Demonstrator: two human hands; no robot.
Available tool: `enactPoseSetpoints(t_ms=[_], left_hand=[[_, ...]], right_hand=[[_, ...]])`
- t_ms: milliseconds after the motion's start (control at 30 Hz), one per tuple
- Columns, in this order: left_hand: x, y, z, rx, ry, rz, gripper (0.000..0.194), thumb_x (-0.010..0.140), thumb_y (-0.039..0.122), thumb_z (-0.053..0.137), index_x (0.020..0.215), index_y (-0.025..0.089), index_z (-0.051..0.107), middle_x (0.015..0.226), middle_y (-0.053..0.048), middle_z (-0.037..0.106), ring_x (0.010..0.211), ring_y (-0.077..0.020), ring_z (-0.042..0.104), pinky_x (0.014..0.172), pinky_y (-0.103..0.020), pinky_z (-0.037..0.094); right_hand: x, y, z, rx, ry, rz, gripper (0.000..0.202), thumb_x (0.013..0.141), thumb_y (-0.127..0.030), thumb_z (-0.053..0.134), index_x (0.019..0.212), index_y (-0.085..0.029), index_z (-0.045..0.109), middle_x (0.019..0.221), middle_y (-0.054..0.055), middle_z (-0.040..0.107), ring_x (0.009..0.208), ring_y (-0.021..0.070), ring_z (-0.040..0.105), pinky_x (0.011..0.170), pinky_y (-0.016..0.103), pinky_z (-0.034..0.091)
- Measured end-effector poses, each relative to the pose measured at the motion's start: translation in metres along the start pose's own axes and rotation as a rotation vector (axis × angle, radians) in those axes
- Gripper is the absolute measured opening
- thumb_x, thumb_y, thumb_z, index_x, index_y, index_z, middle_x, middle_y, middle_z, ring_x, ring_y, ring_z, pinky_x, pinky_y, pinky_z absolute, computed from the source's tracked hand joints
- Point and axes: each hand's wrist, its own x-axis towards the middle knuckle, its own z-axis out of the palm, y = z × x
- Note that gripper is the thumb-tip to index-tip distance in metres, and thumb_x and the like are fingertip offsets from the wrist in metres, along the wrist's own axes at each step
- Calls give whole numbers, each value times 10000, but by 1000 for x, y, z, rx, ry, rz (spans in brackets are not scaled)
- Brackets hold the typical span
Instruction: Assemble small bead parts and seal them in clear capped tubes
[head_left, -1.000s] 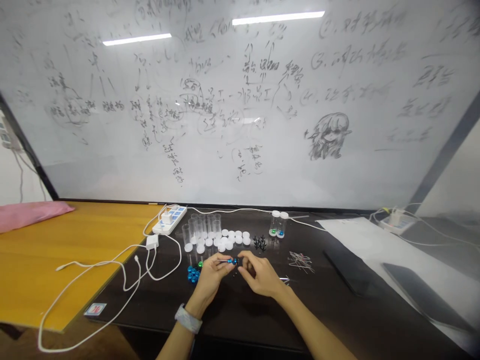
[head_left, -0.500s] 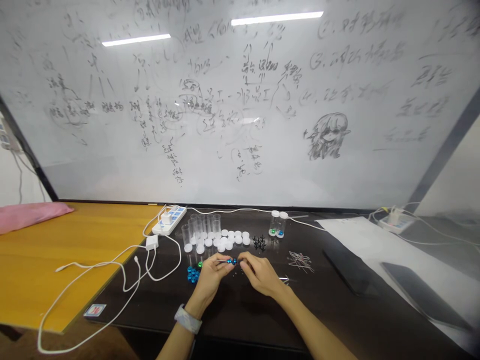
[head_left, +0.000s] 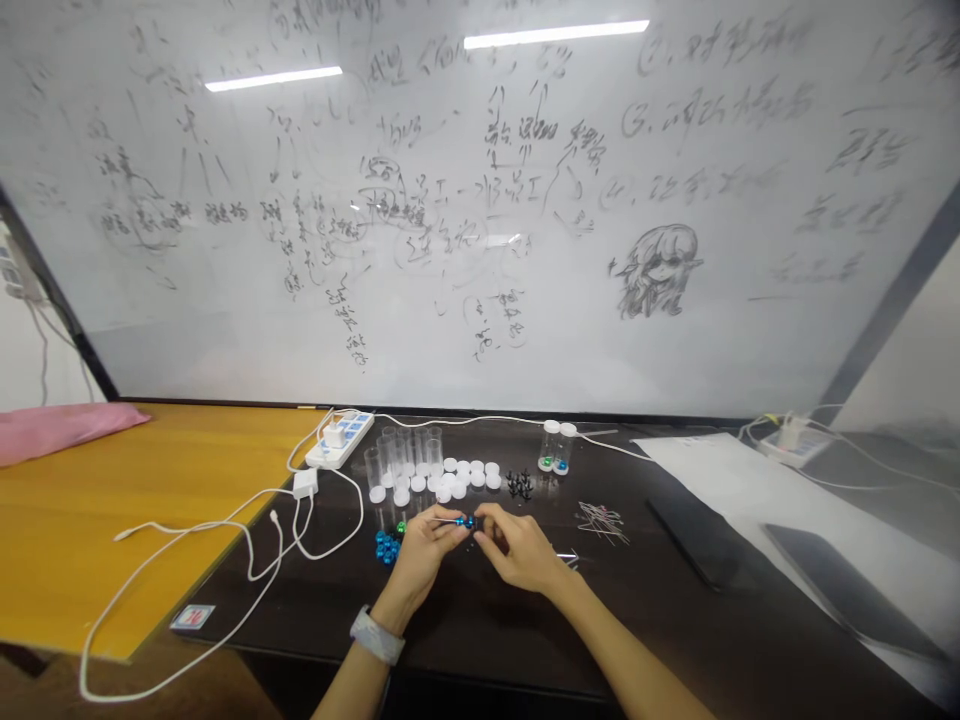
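My left hand point(head_left: 424, 552) is pinched shut on a small shiny blue metallic ball piece point(head_left: 464, 522), with a thin pale rod running from it along the fingertips. My right hand point(head_left: 517, 545) meets it from the other side, thumb and forefinger curled together at its dark end; whether they grip a separate small part is too small to tell. Tiny specks lie on the table below the fingertips. Beside my left hand are a cluster of blue balls point(head_left: 387, 547) and a green ball point(head_left: 401, 527). Metal rods point(head_left: 568, 558) lie partly behind my right wrist.
Clear tubes point(head_left: 405, 455) and white caps point(head_left: 465, 475) stand behind my hands, near small black pieces point(head_left: 519, 484). Two capped tubes point(head_left: 556, 448) hold a green and a blue ball. Thin wire leads point(head_left: 602, 523) and a black tablet-like slab point(head_left: 697, 545) lie right; white cables point(head_left: 247, 540) loop left.
Both hands stay almost in place at the blue ball piece. My right fingers have shifted very slightly; the whole view has moved a touch.
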Motion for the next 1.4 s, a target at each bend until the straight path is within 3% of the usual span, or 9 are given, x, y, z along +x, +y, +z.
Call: enactPoseSetpoints(t_ms=[100, 267, 433, 600, 733, 900, 1067, 1233, 1400], left_hand=[[0, 1, 0, -12, 0, 2, 284, 618, 217, 906, 821, 155, 718, 884, -61, 762, 836, -174, 708, 813, -272, 532], [-1, 0, 0, 0, 5, 9, 286, 616, 238, 907, 822, 152, 728, 884, -68, 761, 843, -192, 710, 815, -295, 539], [0, 0, 0, -1, 6, 10, 286, 609, 233, 909, 814, 157, 725, 886, -68, 763, 845, -187, 709, 810, -284, 533], [-1, 2, 1, 6, 9, 7, 295, 604, 249, 912, 815, 155, 729, 879, -71, 761, 844, -196, 710, 823, -302, 535], [0, 1, 1, -2, 11, 5, 298, 595, 230, 917, 813, 156, 728, 886, -67, 763, 847, -186, 708, 829, -292, 530], [0, 0, 0, 10, 3, 14, 276, 622, 233, 904, 825, 157, 732, 891, -69, 763, 869, -189, 707, 830, -287, 531], [-1, 2, 1, 13, 10, 0, 296, 595, 231, 916, 814, 159, 730, 903, -74, 765, 844, -194, 712, 817, -296, 536], [-1, 3, 2, 22, 7, 2, 284, 602, 229, 913, 816, 162, 738, 903, -72, 765, 847, -193, 709, 817, -295, 533], [-1, 1, 1, 3, 3, -7, 290, 596, 216, 915, 815, 161, 733, 908, -70, 766, 837, -186, 709, 809, -287, 533]], right_hand=[[1, -1, -1, -15, -14, -18, 158, 1022, -272, 421, 1071, -230, 565, 841, 14, 683, 762, 169, 666, 685, 256, 448], [0, 0, 1, -2, 8, 15, 253, 977, -305, 516, 1217, -225, 507, 785, -11, 664, 666, 159, 646, 618, 242, 440], [0, 1, 2, -25, -6, -24, 162, 1020, -277, 432, 1060, -229, 581, 834, 18, 689, 761, 172, 672, 692, 257, 453], [0, 0, 1, -8, 12, 3, 236, 982, -315, 507, 1198, -222, 525, 768, -6, 667, 673, 164, 645, 631, 248, 439], [0, 0, 1, -37, -8, -22, 193, 1033, -289, 400, 1058, -224, 580, 796, 19, 674, 745, 174, 662, 680, 258, 439], [1, -2, -1, -30, -2, 7, 199, 998, -314, 490, 1171, -225, 531, 759, -6, 662, 684, 169, 648, 643, 251, 434], [1, -3, -1, -36, -5, -22, 161, 1023, -287, 432, 1059, -230, 578, 830, 20, 694, 742, 172, 668, 670, 258, 441], [1, -3, 0, -28, -3, 15, 218, 974, -326, 528, 1171, -233, 528, 752, -17, 655, 648, 160, 636, 615, 244, 427], [1, -4, -1, -37, -22, -10, 150, 1021, -300, 436, 1088, -236, 555, 801, 3, 675, 723, 171, 661, 667, 255, 431]])
